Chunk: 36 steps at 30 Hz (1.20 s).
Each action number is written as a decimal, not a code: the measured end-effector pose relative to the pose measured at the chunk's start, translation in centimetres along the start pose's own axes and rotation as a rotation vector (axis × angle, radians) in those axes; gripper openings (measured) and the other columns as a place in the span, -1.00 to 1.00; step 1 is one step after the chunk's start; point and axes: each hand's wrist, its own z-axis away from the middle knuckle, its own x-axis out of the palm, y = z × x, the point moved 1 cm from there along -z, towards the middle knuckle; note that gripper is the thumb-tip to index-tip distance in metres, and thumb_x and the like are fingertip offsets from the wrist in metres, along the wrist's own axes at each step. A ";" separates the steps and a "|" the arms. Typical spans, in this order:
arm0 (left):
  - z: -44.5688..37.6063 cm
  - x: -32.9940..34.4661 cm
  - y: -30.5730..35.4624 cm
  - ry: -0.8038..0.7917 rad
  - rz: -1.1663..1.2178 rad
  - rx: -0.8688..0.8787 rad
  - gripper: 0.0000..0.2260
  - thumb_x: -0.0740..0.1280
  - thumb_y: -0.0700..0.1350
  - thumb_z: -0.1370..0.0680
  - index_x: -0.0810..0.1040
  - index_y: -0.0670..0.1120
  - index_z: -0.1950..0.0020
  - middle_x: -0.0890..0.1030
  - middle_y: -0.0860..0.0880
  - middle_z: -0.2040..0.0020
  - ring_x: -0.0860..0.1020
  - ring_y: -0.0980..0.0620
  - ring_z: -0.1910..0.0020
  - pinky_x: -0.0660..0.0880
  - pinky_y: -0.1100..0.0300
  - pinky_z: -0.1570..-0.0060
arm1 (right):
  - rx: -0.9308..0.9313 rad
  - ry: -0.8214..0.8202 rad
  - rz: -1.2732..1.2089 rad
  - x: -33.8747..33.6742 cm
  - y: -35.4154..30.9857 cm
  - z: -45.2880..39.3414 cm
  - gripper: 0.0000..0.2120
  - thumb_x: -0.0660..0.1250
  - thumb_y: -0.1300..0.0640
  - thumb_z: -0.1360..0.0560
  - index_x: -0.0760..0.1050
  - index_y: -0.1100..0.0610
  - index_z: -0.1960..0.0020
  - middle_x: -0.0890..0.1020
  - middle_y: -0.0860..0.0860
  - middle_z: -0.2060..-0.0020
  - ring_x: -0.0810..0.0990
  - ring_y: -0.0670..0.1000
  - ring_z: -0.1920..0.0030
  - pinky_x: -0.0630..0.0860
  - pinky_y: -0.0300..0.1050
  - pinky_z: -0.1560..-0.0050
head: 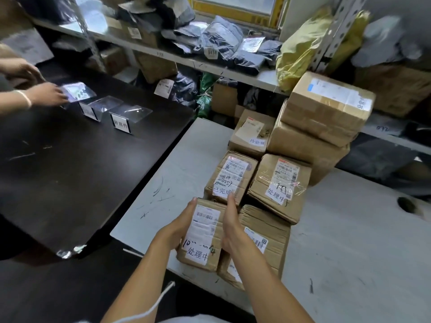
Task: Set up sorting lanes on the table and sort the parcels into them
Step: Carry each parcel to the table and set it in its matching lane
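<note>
A small cardboard parcel (203, 238) with a white shipping label sits at the near edge of the grey table (182, 173). My left hand (178, 226) presses its left side and my right hand (231, 226) presses its right side, fingers straight. Around it lie more brown parcels: one behind (232, 177), one to the right behind (278, 186), one under my right wrist (263, 238), and a stack of larger boxes (326, 106) at the back. On the black table (77, 173) stand three clear acrylic sign holders (121, 121).
Another person's hand (47, 94) touches the far sign holder (78, 92) on the black table. Shelves behind hold grey mailer bags (221, 38), a yellow bag (300, 47) and boxes. A round hole (407, 203) is in the grey table at the right.
</note>
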 end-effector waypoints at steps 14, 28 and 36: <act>2.9 -3.6 2.4 0.001 -0.055 -0.020 -0.29 -0.14 0.52 -0.50 0.66 0.11 -0.03 0.64 -0.12 -0.11 0.55 -0.24 -0.15 0.37 -0.43 -0.25 | 0.038 -0.117 0.188 3.9 -6.1 16.3 -0.17 -0.10 -0.65 -0.40 0.67 -0.05 0.03 0.72 0.16 -0.07 0.67 0.19 0.00 0.45 0.33 -0.35; 7.1 -4.3 6.6 -0.147 -0.206 0.150 -0.31 -0.11 0.57 -0.44 0.57 0.20 -0.18 0.57 -0.13 -0.28 0.52 -0.32 -0.25 0.47 -0.39 -0.14 | -0.166 -0.071 0.206 2.2 -7.5 21.9 -0.36 -0.23 -0.59 -0.47 0.59 -0.49 0.35 0.67 -0.05 0.06 0.62 0.24 -0.21 0.58 0.35 -0.16; 8.8 1.8 7.4 -0.344 -0.342 0.208 -0.30 -0.11 0.57 -0.45 0.54 0.23 -0.29 0.68 -0.08 -0.14 0.63 -0.21 -0.13 0.54 -0.36 -0.08 | -0.263 0.133 0.168 -3.2 -6.3 26.7 -0.42 -0.26 -0.56 -0.49 0.52 -0.48 0.14 0.67 -0.12 0.00 0.58 0.23 -0.28 0.49 0.42 -0.29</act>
